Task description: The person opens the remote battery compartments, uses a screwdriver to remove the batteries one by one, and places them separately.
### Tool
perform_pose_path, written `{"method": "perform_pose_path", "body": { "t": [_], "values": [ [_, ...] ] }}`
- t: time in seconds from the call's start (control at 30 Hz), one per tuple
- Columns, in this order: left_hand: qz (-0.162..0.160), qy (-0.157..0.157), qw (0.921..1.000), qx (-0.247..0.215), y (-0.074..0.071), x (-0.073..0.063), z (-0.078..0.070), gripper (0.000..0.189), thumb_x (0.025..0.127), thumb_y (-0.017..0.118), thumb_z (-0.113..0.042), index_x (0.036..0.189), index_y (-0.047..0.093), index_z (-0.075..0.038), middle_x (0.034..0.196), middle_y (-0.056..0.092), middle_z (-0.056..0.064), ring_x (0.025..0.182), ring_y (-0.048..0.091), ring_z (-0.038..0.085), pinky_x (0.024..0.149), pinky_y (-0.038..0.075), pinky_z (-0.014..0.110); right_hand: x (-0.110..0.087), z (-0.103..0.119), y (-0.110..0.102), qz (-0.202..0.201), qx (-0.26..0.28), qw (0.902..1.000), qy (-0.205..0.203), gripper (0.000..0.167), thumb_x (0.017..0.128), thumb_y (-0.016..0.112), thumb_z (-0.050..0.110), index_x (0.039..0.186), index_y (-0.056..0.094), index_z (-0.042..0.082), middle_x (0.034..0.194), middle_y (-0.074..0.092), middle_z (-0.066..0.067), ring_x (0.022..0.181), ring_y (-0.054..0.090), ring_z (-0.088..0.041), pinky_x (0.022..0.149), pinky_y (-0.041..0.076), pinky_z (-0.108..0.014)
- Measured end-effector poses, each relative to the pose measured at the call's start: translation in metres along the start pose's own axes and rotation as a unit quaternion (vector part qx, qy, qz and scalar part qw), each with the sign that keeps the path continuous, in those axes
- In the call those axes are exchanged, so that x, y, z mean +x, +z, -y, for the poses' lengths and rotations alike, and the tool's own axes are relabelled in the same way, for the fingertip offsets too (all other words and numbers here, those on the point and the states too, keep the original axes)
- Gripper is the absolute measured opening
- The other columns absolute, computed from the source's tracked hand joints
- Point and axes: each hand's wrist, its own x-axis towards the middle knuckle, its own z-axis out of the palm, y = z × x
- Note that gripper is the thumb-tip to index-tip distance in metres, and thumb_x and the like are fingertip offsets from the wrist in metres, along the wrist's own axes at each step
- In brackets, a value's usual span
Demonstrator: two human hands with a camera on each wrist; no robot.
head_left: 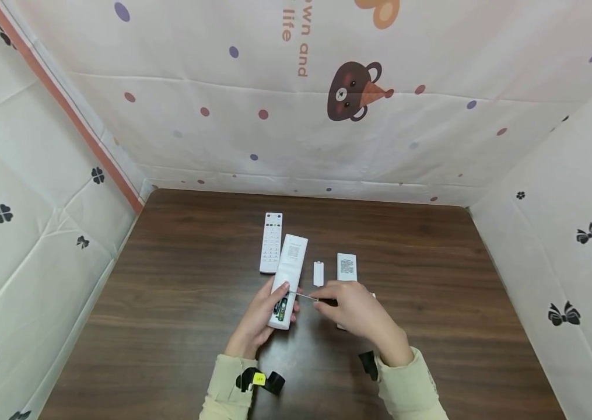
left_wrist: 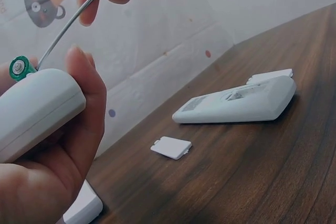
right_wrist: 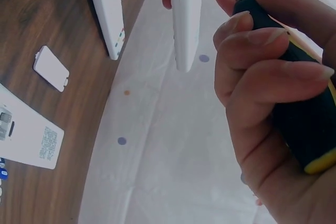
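My left hand (head_left: 255, 319) grips a white remote control (head_left: 291, 259), its back facing up and its battery compartment uncovered. Green batteries (head_left: 282, 309) show in that compartment. One green battery (left_wrist: 20, 67) stands proud of the remote's edge in the left wrist view, its flat end visible. In my right hand (head_left: 357, 309) is a screwdriver (right_wrist: 302, 124) with a dark green and yellow handle. Its thin metal shaft (left_wrist: 65, 27) reaches across to the compartment, with the tip right beside the battery. The left thumb lies along the remote next to the compartment.
On the brown wooden table (head_left: 196, 303), another white remote (head_left: 272, 242) lies buttons up behind the left hand. A small white battery cover (head_left: 318, 273) lies in the middle. A third remote (head_left: 347, 267), back up, is partly hidden by the right hand. Patterned cloth walls (head_left: 222, 140) surround the table.
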Motion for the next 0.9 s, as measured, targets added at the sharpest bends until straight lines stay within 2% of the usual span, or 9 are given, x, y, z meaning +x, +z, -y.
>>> {"method": "perform_pose_path", "body": {
  "t": [0.23, 0.33, 0.53, 0.73, 0.9],
  "values": [
    [-0.004, -0.006, 0.9999, -0.012, -0.001, -0.002, 0.0, 0.043, 0.095, 0.043, -0.025, 0.132, 0.031, -0.007, 0.109, 0.05, 0.018, 0.073, 0.058, 0.018, 0.057, 0.052, 0.028, -0.003, -0.001, 0.001, -0.001, 0.025, 0.9997, 0.004, 0.023, 0.086, 0.058, 0.028, 0.106, 0.067, 0.022, 0.091, 0.062, 0.012, 0.058, 0.045, 0.0, 0.052, 0.04, -0.019],
    [-0.006, 0.001, 0.9999, -0.015, -0.001, -0.002, 0.0, 0.045, 0.094, 0.044, -0.025, 0.133, 0.03, -0.007, 0.109, 0.051, 0.018, 0.073, 0.058, 0.019, 0.057, 0.053, 0.029, -0.004, -0.001, 0.003, -0.009, 0.023, 0.9997, 0.008, 0.023, 0.085, 0.059, 0.029, 0.107, 0.067, 0.025, 0.087, 0.059, 0.016, 0.056, 0.043, 0.0, 0.051, 0.039, -0.019],
    [-0.015, 0.005, 0.9997, -0.018, -0.001, -0.002, 0.001, 0.046, 0.092, 0.049, -0.019, 0.133, 0.031, -0.009, 0.109, 0.051, 0.017, 0.076, 0.058, 0.021, 0.062, 0.052, 0.031, -0.005, -0.003, 0.009, -0.057, 0.028, 0.9975, 0.029, 0.023, 0.085, 0.06, 0.031, 0.106, 0.067, 0.026, 0.082, 0.056, 0.021, 0.058, 0.044, 0.001, 0.052, 0.039, -0.019],
    [-0.035, 0.009, 0.9993, -0.009, -0.001, 0.002, 0.005, 0.052, 0.089, 0.052, -0.006, 0.134, 0.029, -0.015, 0.122, 0.038, 0.028, 0.082, 0.057, 0.024, 0.068, 0.052, 0.036, -0.006, -0.006, 0.013, -0.089, 0.055, 0.9921, 0.069, 0.022, 0.085, 0.06, 0.033, 0.104, 0.067, 0.025, 0.085, 0.058, 0.02, 0.065, 0.048, 0.0, 0.056, 0.041, -0.021],
    [-0.049, 0.011, 0.9987, 0.007, 0.0, 0.006, 0.011, 0.054, 0.088, 0.048, 0.002, 0.133, 0.025, -0.012, 0.126, 0.029, 0.033, 0.088, 0.056, 0.027, 0.076, 0.05, 0.042, -0.007, -0.009, 0.02, -0.116, 0.077, 0.986, 0.092, 0.019, 0.084, 0.061, 0.032, 0.099, 0.068, 0.024, 0.085, 0.058, 0.019, 0.068, 0.049, -0.002, 0.059, 0.042, -0.024]
  ]
}}
